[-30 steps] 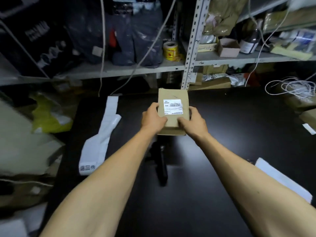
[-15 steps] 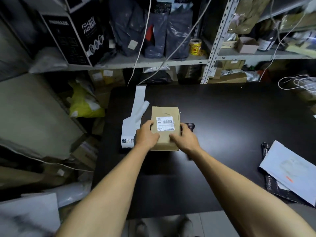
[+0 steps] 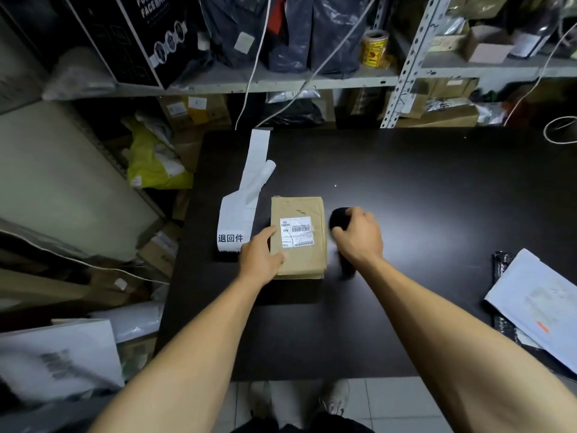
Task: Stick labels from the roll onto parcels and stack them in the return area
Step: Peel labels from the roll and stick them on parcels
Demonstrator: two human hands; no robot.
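A: Cramped stockroom, black table (image 3: 406, 214) in front of metal shelves. Start near?

B: Near edge first. Bare forearms reach in from the bottom, shoes on pale floor tiles below. White mailer (image 3: 540, 310) lies on something black at the right edge, away from the work.

A: Hands?

B: Left hand (image 3: 260, 256) rests on the near-left corner of the brown parcel (image 3: 298, 237), fingers fairly straight along its side, thumb on top. Looks like it's steadying it flat. Right hand (image 3: 359, 235) is curled round a black object (image 3: 340, 218) just right of the parcel. Blurry, probably a scanner, can't confirm.

A: Parcel labelled?

B: Yes, white barcode label (image 3: 296, 231) on top, face up. Parcel sits flat on the table, just beside the white strip printed 退回件 (image 3: 239, 220), which likely marks the return area.

A: So placed, not stacked?

B: Nothing under it that I can see. My guess: set here so the label reads upward.

A: Far?

B: Yellow label roll (image 3: 374, 46) on the shelf (image 3: 281, 84), well apart from both hands, among dark bags and boxes.
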